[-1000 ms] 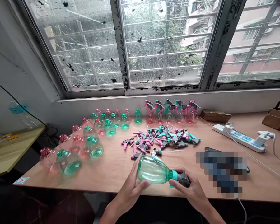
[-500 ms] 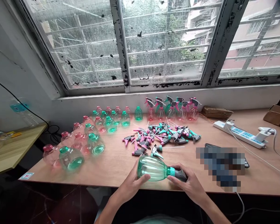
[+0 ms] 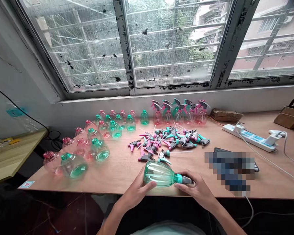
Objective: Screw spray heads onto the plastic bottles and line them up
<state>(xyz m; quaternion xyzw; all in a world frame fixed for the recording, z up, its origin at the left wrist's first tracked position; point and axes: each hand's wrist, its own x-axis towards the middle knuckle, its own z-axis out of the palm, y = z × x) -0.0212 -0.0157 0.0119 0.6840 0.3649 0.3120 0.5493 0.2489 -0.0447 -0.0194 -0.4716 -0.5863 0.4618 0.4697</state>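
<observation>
A clear green spray bottle lies on its side between my hands, above the table's front edge, its neck pointing right. My left hand is wrapped round the bottle's base end, thumb along the near side. At the neck, a spray head with a teal collar and dark grey body is fitted. My right hand grips that collar and head, fingers behind and thumb in front. Just beyond the bottle lies a loose teal and grey spray head, beside a pile of pink, teal and grey spray heads.
Open-necked green bottles and pink bottles stand in rows on the left. Several bottles with spray heads stand by the wall. To the right are a power strip with cables, a blurred dark device and a brown package.
Both hands keep hold of the bottle and its spray head. The right hand's fingers and the head have turned slightly about the neck. The whole view has shifted a little.
</observation>
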